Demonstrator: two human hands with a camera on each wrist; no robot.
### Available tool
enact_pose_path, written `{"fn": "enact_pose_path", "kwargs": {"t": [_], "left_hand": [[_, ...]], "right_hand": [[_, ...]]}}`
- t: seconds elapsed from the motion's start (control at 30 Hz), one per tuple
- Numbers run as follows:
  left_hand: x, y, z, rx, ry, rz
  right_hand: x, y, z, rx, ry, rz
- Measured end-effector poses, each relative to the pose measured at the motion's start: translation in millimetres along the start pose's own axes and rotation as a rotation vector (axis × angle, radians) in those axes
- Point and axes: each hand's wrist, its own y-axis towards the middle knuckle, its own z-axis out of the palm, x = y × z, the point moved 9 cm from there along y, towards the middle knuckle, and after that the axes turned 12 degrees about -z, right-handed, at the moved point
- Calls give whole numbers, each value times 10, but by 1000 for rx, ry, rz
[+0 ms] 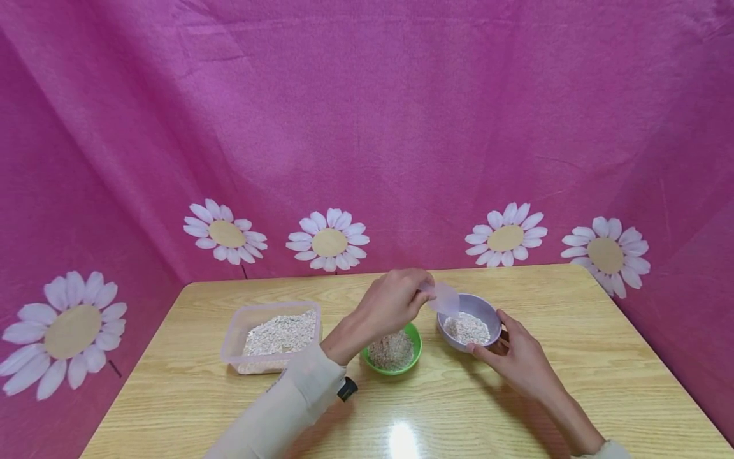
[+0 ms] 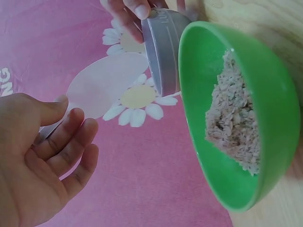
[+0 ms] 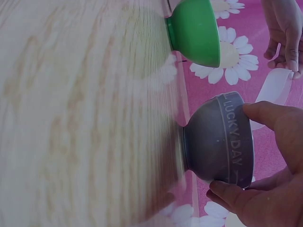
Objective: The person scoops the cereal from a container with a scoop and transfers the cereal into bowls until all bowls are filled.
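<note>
My left hand [image 1: 423,294] pinches the handle of a translucent white spoon [image 1: 444,298], whose bowl hangs tilted over the far rim of a purple bowl [image 1: 483,307]. The purple bowl holds pale flaked grain [image 1: 467,327]. My right hand [image 1: 497,336] grips it at its near right side, thumb on the rim and fingers round the wall [image 3: 222,139]. A green bowl [image 1: 413,339] of the same grain stands just left of it, below my left wrist. In the left wrist view the spoon [image 2: 106,85] appears empty.
A clear plastic tub [image 1: 241,322] half full of grain stands at the left on the wooden table [image 1: 573,357]. A small black object [image 1: 346,389] shows beside my left sleeve. A pink cloth with daisies [image 1: 329,241] closes off the back and sides.
</note>
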Motion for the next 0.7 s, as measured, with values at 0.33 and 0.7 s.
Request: {"fn": "enact_pose_path", "kwargs": {"t": [0.33,0.7], "left_hand": [[142,-90,52,19,-50,-72],[457,-322,-32,-55,-262,-146]], "right_hand": [[-20,8,7,13,5,18],[134,-28,-137,-63,-76,-42]]}}
